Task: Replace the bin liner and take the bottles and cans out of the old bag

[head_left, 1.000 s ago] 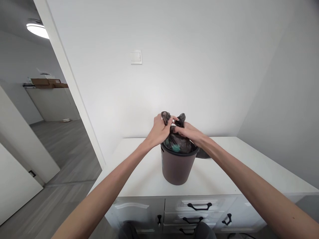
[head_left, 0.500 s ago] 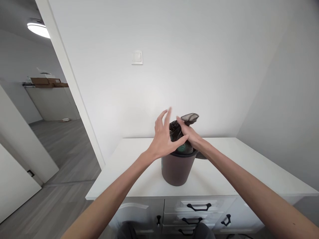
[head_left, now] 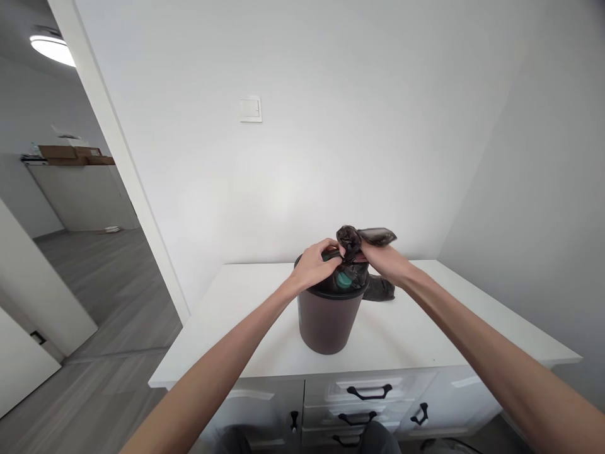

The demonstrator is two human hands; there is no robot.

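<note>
A brown trash bin (head_left: 328,320) with a black rim stands upright on a white cabinet top. Inside it sits a dark, see-through trash bag (head_left: 350,243), its gathered neck rising above the rim; something green shows through the plastic. My left hand (head_left: 316,261) pinches part of the bag at the left of the neck. Wrapped round the bag's neck from the right is my right hand (head_left: 382,257), its fingers mostly hidden behind the plastic. A loose flap of bag sticks out above that hand.
Another piece of dark plastic (head_left: 379,289) lies on the white cabinet top (head_left: 416,328) right of the bin. Black handles (head_left: 369,392) mark the drawers below. A wall with a light switch (head_left: 250,110) rises behind; a doorway opens at left.
My left hand has gone from spread fingers to a pinch on the bag and come lower. My right hand has shifted slightly right, still holding the bag's neck. The view has shifted a little.
</note>
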